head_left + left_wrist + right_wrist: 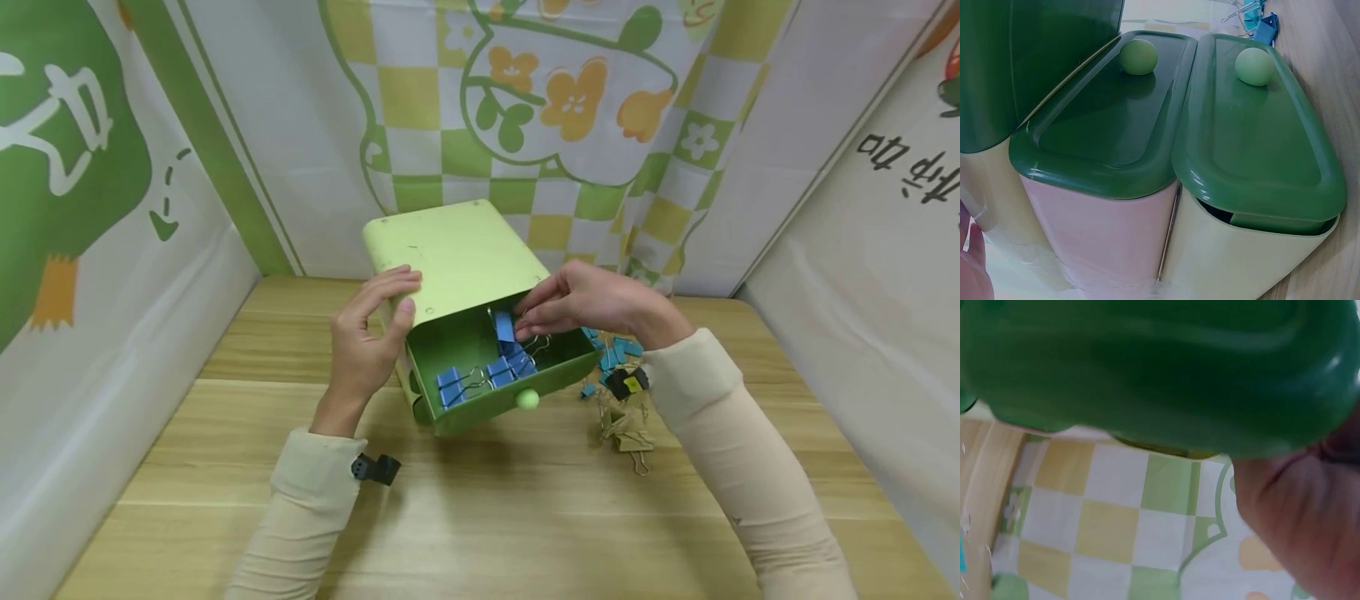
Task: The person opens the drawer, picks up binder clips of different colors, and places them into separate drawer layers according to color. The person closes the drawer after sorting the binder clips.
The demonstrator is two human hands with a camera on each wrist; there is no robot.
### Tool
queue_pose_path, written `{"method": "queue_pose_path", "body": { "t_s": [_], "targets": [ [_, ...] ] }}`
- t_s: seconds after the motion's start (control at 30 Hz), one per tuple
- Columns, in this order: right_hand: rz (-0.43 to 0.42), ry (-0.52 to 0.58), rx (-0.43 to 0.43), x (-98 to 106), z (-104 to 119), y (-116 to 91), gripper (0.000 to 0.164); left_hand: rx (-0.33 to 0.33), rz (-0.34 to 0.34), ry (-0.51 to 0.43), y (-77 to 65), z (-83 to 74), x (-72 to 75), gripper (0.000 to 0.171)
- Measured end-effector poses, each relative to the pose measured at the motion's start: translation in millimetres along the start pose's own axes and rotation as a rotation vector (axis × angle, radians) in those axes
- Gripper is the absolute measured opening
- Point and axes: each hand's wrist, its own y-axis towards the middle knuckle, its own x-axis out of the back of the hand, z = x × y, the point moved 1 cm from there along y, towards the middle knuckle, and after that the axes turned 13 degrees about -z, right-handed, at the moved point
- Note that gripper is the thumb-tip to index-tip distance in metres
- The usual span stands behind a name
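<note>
In the head view a small drawer cabinet [457, 254] with a light green top stands on the table, its top drawer [480, 414] pulled out. My left hand [365, 333] rests on the cabinet's left side and top edge, fingers lying over the top. My right hand [581, 304] reaches into the drawer from the right and pinches a blue binder clip [505, 327] standing upright there. Several more blue binder clips [452, 387] lie along the drawer's front. In the right wrist view the green drawer front [1166, 381] hides my right fingertips.
Teal binder clips [617, 352] and gold binder clips [633, 440] lie on the table [480, 517] right of the cabinet, partly behind my right wrist. Two closed lower drawers, a middle drawer [1104, 131] and a bottom drawer [1266, 144], have round knobs. A patterned curtain [480, 171] hangs behind.
</note>
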Motion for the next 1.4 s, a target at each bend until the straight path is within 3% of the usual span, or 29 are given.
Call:
{"method": "queue_pose_path", "body": {
  "t_s": [0.27, 0.43, 0.8, 0.93, 1.1, 1.27, 1.4],
  "targets": [
    [-0.181, -0.338, 0.086, -3.6, -2.4, -8.4, 0.025, 0.0, -0.002, -0.003, 0.3, -2.0, -0.4, 0.026],
    [-0.245, -0.458, 0.113, -5.6, 0.7, -12.9, 0.022, 0.0, -0.001, -0.002, -0.3, -1.7, -0.1, 0.026],
    [-0.139, -0.527, 0.291, -25.7, 4.6, -6.7, 0.021, -0.004, -0.007, 0.001, -4.6, 0.9, 1.2, 0.027],
    [-0.129, -0.531, 0.3, -25.0, 4.1, -6.4, 0.022, -0.001, -0.01, -0.007, -5.8, 1.6, 0.8, 0.027],
    [-0.194, -0.493, 0.229, -11.3, 1.4, -12.2, 0.023, 0.001, -0.006, 0.001, -4.3, 1.4, -0.3, 0.026],
    [-0.308, -0.308, 0.088, 11.1, 3.4, -24.6, 0.025, 0.003, -0.004, 0.0, -1.8, 0.7, -1.3, 0.027],
    [-0.385, -0.28, 0.08, 27.6, 5.9, -33.5, 0.025, 0.001, -0.011, -0.007, -0.6, 1.3, -1.5, 0.027]
  ]
}}
